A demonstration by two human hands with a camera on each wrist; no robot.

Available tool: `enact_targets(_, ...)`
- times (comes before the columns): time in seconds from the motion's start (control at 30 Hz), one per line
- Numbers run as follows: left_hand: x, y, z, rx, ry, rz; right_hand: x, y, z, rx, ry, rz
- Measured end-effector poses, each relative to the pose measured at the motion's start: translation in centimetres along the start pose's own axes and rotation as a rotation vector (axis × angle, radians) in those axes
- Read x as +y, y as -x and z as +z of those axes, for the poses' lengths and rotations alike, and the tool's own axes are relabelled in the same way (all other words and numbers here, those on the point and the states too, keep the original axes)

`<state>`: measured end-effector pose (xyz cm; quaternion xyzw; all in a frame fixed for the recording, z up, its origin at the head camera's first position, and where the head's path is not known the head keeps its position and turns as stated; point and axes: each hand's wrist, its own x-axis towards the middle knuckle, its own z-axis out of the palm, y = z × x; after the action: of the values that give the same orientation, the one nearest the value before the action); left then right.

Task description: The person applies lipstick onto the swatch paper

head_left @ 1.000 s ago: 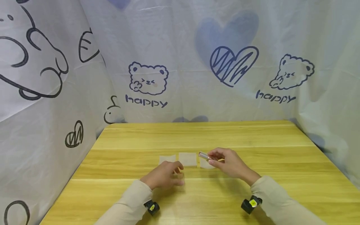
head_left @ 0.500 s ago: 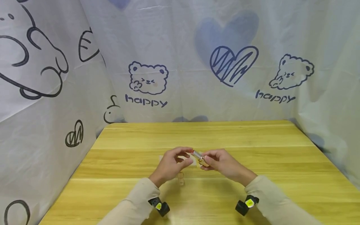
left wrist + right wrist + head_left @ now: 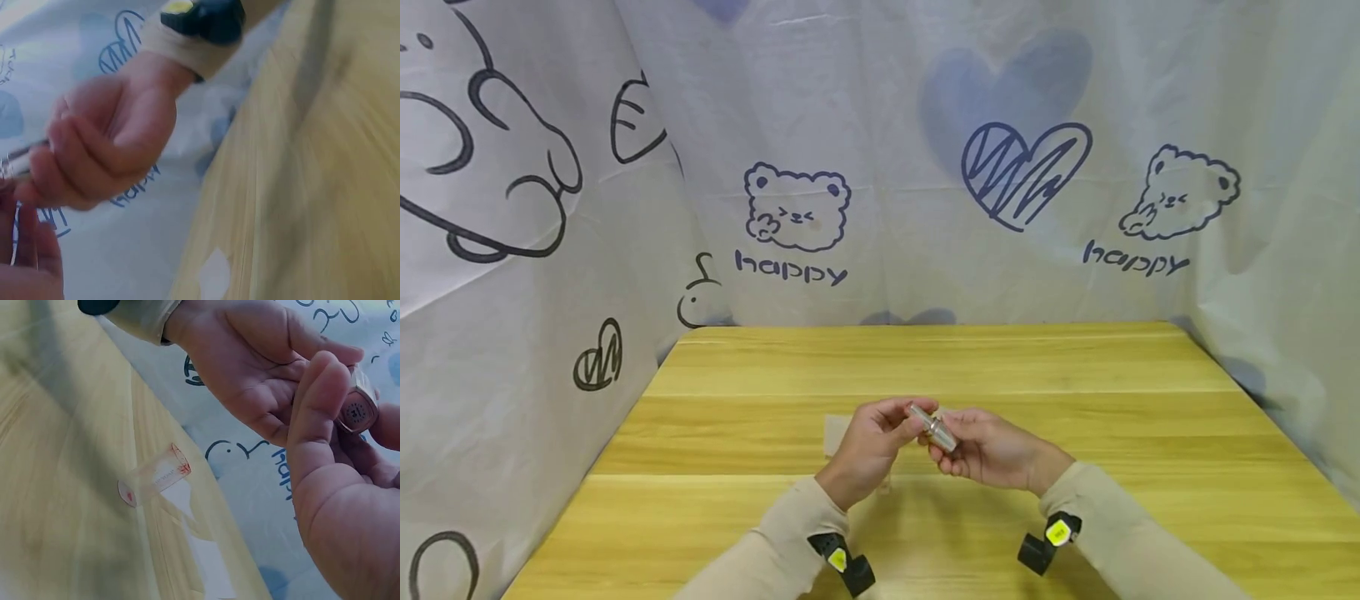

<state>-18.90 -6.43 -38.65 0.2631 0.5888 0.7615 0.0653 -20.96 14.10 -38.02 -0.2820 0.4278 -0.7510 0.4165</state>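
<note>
In the head view, a silver lipstick [image 3: 934,429] is held between both hands above the table, tilted with its upper end to the left. My left hand [image 3: 868,442] pinches that upper end between thumb and fingers. My right hand [image 3: 992,446] grips the lower body, its fingers curled beneath. The right wrist view shows the lipstick's base [image 3: 358,412], with a small round printed mark, facing the camera. A clear cap [image 3: 155,475] with reddish ends stands on the table; in the head view my left hand hides most of it.
White paper squares [image 3: 209,565] lie on the wooden table [image 3: 737,500]; in the head view just one square [image 3: 835,433] shows, beside my left hand. A printed white curtain [image 3: 895,167] encloses the back and sides. Black cameras sit on both wrists.
My left hand has risen from beside the cap, leaving it on the table, and now pinches the lipstick's upper end. My right hand has turned the lipstick and moved slightly left.
</note>
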Motion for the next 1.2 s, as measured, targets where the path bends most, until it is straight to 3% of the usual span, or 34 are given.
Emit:
enact_targets(0.13,-0.1,0.0,0.6,0.1,0.041,0.0,0.0,0.0,0.1,0.054,0.035,-0.037)
enact_targets(0.3,0.1,0.0,1.2,0.203,0.019,-0.035,0.0,0.0,0.3,0.16,0.14,-0.105)
enact_targets(0.53,0.0,-0.1,1.6,0.254,0.006,-0.04,0.0,0.1,0.6,0.208,0.143,-0.145)
enact_targets(0.67,-0.1,-0.1,1.6,0.271,-0.011,-0.047,0.0,0.1,0.7,0.253,0.201,-0.165)
enact_targets(0.8,0.0,-0.3,1.9,0.338,-0.038,-0.062,-0.1,-0.1,1.0,0.411,0.422,-0.224)
enact_targets(0.93,0.2,-0.5,2.2,0.431,0.009,-0.097,0.1,-0.3,1.6,0.607,0.752,-0.298)
enact_targets(1.0,0.3,-0.6,2.3,0.47,0.044,-0.124,0.2,-0.4,1.8,0.674,0.867,-0.34)
enact_targets(1.2,0.5,-1.0,2.8,0.536,0.119,-0.195,0.8,-0.7,2.0,0.743,1.113,-0.561)
